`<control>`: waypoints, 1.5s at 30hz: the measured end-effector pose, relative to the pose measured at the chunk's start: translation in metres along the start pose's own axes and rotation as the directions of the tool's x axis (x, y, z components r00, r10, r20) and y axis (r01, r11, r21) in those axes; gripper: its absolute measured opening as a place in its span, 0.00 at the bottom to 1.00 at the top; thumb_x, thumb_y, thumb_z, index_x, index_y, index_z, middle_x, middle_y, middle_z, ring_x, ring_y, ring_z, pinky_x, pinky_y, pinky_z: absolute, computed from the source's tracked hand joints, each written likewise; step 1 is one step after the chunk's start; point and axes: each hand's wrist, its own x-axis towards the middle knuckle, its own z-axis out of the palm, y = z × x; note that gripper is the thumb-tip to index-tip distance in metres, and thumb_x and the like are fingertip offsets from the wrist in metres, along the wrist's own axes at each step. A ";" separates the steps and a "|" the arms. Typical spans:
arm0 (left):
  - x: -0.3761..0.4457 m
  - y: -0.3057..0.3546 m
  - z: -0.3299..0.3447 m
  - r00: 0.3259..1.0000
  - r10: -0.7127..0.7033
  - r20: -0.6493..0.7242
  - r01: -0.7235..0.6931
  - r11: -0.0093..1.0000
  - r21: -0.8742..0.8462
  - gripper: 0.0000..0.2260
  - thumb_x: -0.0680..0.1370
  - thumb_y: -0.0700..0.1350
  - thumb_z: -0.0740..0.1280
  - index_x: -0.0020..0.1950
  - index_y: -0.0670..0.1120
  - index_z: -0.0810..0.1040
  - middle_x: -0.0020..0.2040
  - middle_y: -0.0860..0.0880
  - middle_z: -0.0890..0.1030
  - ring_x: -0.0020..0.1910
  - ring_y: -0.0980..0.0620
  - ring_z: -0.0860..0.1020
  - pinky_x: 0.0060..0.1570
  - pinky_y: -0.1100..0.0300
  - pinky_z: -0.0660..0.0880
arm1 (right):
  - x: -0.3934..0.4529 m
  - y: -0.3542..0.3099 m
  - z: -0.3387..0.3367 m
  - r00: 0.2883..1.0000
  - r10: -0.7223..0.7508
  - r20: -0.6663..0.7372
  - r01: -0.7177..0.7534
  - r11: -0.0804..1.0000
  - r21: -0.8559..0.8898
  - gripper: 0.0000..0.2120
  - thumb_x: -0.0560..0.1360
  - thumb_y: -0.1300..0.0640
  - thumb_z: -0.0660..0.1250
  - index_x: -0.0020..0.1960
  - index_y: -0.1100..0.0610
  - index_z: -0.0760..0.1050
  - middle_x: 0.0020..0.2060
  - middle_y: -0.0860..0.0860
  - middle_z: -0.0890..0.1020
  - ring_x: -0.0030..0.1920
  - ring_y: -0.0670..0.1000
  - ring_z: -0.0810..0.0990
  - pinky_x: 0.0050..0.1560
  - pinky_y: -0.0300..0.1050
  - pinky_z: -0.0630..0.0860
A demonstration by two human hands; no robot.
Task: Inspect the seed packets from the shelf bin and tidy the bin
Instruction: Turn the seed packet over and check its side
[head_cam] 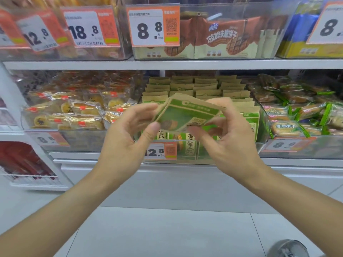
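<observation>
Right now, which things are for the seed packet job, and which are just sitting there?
For the job:
- packets, held between both hands
- left hand
- right hand
- seed bin, rows of packets standing in it

Just sitting there:
- pastry bin, to its left
- biscuit bin, to its right
- wafer bin, shelf above
- price tags

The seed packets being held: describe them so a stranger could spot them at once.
On the lower shelf, find the middle bin of tan-and-green packets. In front of it, the left hand and right hand pinch the seed packets, the only ones tilted and outside any bin.
</observation>
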 end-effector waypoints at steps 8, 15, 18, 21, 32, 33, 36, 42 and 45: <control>0.000 -0.033 -0.009 0.993 -0.085 -0.083 0.100 0.977 0.190 0.18 0.79 0.39 0.70 0.67 0.53 0.72 0.60 0.61 0.80 0.61 0.64 0.77 0.64 0.64 0.74 | 0.016 0.034 0.048 0.990 0.017 0.140 0.016 0.974 -0.226 0.15 0.75 0.62 0.75 0.59 0.52 0.76 0.51 0.50 0.80 0.42 0.45 0.81 0.41 0.39 0.78; 0.001 -0.041 -0.009 0.981 -0.010 -0.194 0.058 0.968 0.244 0.14 0.81 0.41 0.67 0.66 0.49 0.73 0.57 0.62 0.80 0.59 0.62 0.78 0.57 0.70 0.73 | 0.021 0.042 0.065 0.992 -0.012 0.124 0.048 0.955 -0.294 0.13 0.79 0.54 0.70 0.62 0.52 0.76 0.52 0.47 0.78 0.46 0.45 0.77 0.47 0.41 0.75; 0.005 -0.038 -0.013 0.972 0.041 -0.229 0.015 0.971 0.239 0.14 0.82 0.40 0.66 0.66 0.51 0.72 0.57 0.63 0.79 0.58 0.64 0.77 0.55 0.73 0.72 | 0.020 0.041 0.071 0.995 -0.006 0.104 0.037 0.955 -0.296 0.13 0.81 0.51 0.67 0.64 0.51 0.74 0.53 0.45 0.77 0.45 0.46 0.77 0.45 0.45 0.77; 0.009 -0.042 -0.019 0.974 0.016 -0.226 0.037 0.973 0.227 0.10 0.82 0.40 0.65 0.62 0.51 0.75 0.54 0.62 0.81 0.55 0.64 0.79 0.52 0.73 0.74 | 0.021 0.043 0.076 0.996 -0.002 0.084 0.029 0.946 -0.323 0.11 0.83 0.50 0.64 0.63 0.53 0.73 0.52 0.45 0.74 0.45 0.46 0.76 0.43 0.46 0.76; 0.014 -0.056 -0.026 0.978 -0.007 -0.210 0.078 0.940 0.332 0.06 0.81 0.42 0.68 0.52 0.53 0.77 0.46 0.60 0.81 0.47 0.65 0.77 0.44 0.75 0.71 | 0.058 0.019 0.053 0.979 0.126 0.160 -0.057 0.923 -0.381 0.06 0.80 0.50 0.68 0.55 0.50 0.79 0.46 0.42 0.80 0.45 0.40 0.78 0.43 0.29 0.71; 0.014 -0.057 -0.025 0.979 -0.001 -0.203 0.072 0.938 0.340 0.05 0.81 0.43 0.68 0.52 0.54 0.77 0.46 0.60 0.81 0.47 0.64 0.77 0.45 0.73 0.72 | 0.065 0.016 0.051 0.987 0.113 0.112 -0.065 0.930 -0.362 0.05 0.81 0.52 0.68 0.54 0.51 0.79 0.47 0.42 0.81 0.45 0.40 0.78 0.44 0.28 0.70; 0.014 -0.060 -0.024 0.977 -0.015 -0.214 0.088 0.938 0.334 0.05 0.82 0.44 0.66 0.53 0.54 0.78 0.47 0.59 0.81 0.49 0.60 0.78 0.50 0.62 0.76 | 0.088 0.017 0.053 0.959 0.199 0.201 -0.073 0.860 -0.504 0.07 0.82 0.57 0.66 0.57 0.51 0.80 0.51 0.44 0.78 0.48 0.39 0.76 0.46 0.26 0.68; 0.012 -0.056 -0.021 0.977 -0.025 -0.212 0.096 0.937 0.335 0.04 0.81 0.46 0.67 0.52 0.55 0.77 0.47 0.59 0.81 0.51 0.56 0.78 0.51 0.57 0.76 | 0.118 0.023 0.060 0.859 0.379 0.344 -0.036 0.714 -0.699 0.14 0.75 0.53 0.76 0.59 0.49 0.77 0.51 0.45 0.74 0.54 0.48 0.75 0.53 0.41 0.68; 0.009 -0.054 -0.022 0.983 0.013 -0.183 0.064 0.910 0.410 0.05 0.81 0.43 0.67 0.52 0.54 0.76 0.48 0.58 0.79 0.52 0.55 0.76 0.49 0.67 0.71 | 0.118 0.025 0.063 0.840 0.404 0.363 -0.026 0.697 -0.716 0.19 0.73 0.50 0.78 0.60 0.50 0.76 0.51 0.45 0.73 0.53 0.49 0.73 0.52 0.42 0.67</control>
